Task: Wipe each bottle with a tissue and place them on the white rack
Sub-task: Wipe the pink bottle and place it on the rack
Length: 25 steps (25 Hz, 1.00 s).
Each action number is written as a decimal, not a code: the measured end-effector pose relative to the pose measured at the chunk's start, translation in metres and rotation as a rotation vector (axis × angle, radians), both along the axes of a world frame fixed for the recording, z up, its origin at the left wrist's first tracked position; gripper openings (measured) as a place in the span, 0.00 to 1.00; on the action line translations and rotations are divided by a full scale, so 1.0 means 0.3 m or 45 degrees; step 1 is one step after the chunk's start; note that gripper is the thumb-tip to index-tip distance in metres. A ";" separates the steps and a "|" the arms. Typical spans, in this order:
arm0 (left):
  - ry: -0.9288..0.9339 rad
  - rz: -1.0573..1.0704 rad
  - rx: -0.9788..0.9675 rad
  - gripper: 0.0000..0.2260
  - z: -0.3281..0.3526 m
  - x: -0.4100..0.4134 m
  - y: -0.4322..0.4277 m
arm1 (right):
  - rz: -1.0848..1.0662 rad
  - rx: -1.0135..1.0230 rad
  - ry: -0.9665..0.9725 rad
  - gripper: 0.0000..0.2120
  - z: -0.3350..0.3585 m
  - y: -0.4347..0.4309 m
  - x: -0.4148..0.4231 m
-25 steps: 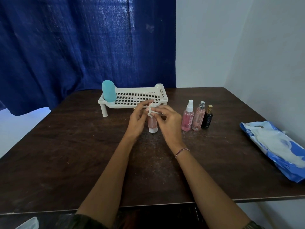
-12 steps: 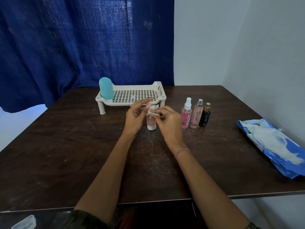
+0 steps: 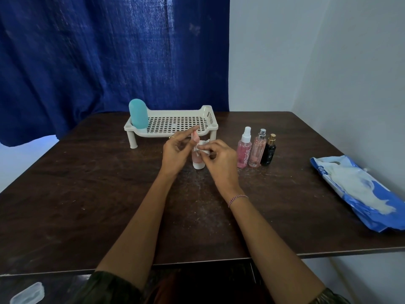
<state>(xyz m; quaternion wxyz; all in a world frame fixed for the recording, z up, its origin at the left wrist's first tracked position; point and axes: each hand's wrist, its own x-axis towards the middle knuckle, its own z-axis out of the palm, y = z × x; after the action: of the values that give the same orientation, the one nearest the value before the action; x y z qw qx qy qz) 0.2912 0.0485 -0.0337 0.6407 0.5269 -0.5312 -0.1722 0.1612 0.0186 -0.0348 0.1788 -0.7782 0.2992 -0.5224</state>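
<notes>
Tissue [image 3: 202, 148] is pinched by my right hand [image 3: 219, 163] against the small pink bottle [image 3: 198, 163], which stands on the desk [image 3: 87, 194] just near of the white rack [image 3: 171, 134]. My left hand [image 3: 175, 152] flanks the bottle, forefinger straight; whether its fingers [image 3: 189, 132] grip it I cannot tell. To the right stand three more bottles [image 3: 257, 150].

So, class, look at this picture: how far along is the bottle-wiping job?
Done: one teal bottle stands on the white rack. In hand: the right hand pinches a tissue against a pink bottle standing on the table, the left hand beside it. Left: racking it, plus the white-topped spray bottle, silver-topped bottle and black bottle.
</notes>
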 end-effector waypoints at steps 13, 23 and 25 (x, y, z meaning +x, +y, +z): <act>0.002 0.015 0.002 0.14 -0.010 0.010 -0.008 | 0.001 0.073 0.046 0.07 -0.009 -0.008 0.001; -0.089 0.008 0.001 0.14 -0.025 -0.001 -0.020 | 0.020 0.105 0.088 0.07 -0.010 -0.005 -0.009; -0.096 0.013 0.021 0.15 -0.031 0.000 -0.028 | 0.029 0.187 0.235 0.07 -0.015 -0.006 -0.013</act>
<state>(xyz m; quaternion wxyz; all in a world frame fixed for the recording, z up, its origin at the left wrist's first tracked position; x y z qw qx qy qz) 0.2912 0.0400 -0.0429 0.6166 0.5412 -0.5509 -0.1532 0.1573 0.0168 -0.0393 0.2129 -0.8111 0.3429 -0.4233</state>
